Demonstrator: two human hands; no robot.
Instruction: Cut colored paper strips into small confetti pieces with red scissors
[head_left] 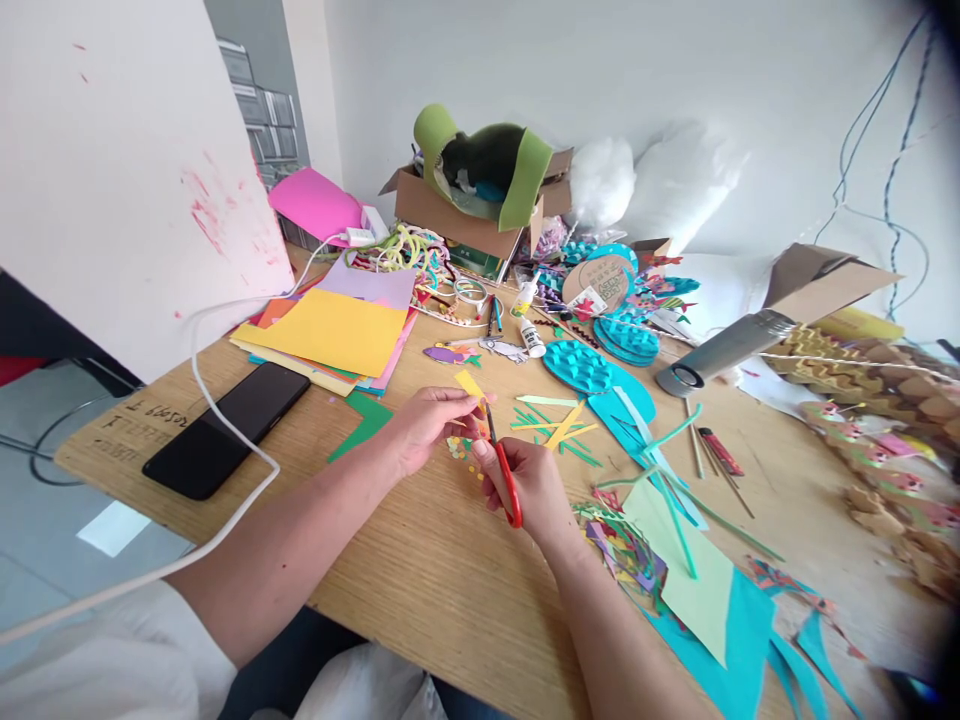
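Observation:
Near the middle of the table, my left hand pinches a small yellow paper strip, which sticks up past the fingertips. My right hand is wrapped round red-handled scissors, their blades pointing up and left at the strip, close to the left fingertips. Whether the blades touch the paper is hard to tell. Small colored paper dots lie on the table just under and behind the hands. Thin green strips and yellow strips lie to the right of them.
A black phone with a white cable across it lies at the left, beside stacked colored paper. Glue bottles, blue discs and a cardboard box are farther back. A metal flask and paper scraps lie at the right.

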